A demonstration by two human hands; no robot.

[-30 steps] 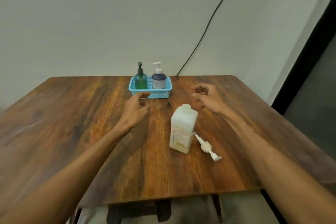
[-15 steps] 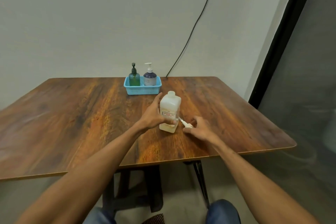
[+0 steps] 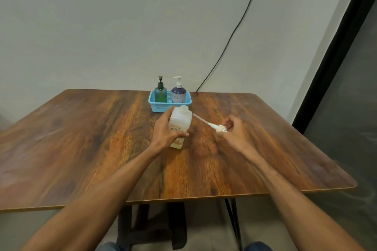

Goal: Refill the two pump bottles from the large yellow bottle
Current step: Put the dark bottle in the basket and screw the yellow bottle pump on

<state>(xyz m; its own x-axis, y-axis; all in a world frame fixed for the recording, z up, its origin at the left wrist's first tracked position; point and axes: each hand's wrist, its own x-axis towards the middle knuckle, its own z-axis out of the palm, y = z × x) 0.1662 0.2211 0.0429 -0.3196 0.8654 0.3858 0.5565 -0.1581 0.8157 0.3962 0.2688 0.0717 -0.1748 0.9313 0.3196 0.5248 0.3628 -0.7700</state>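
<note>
The large pale yellow bottle (image 3: 180,122) stands on the wooden table (image 3: 102,138), its neck open. My left hand (image 3: 166,130) is wrapped around its left side. My right hand (image 3: 234,132) holds a white pump head (image 3: 219,128) off the table, and the pump's thin tube points up-left toward the bottle. A green pump bottle (image 3: 160,92) and a purple pump bottle with a white pump (image 3: 178,92) stand upright in a light blue basket (image 3: 157,106) just behind the big bottle.
A black cable (image 3: 234,32) runs down the wall to the table's far edge. A dark door or panel frame (image 3: 334,47) stands to the right. The table's black legs show below its front edge.
My left hand took hold of the large bottle. My right hand picked the pump head up from the table and lifted it to the right. The camera pulled back.
</note>
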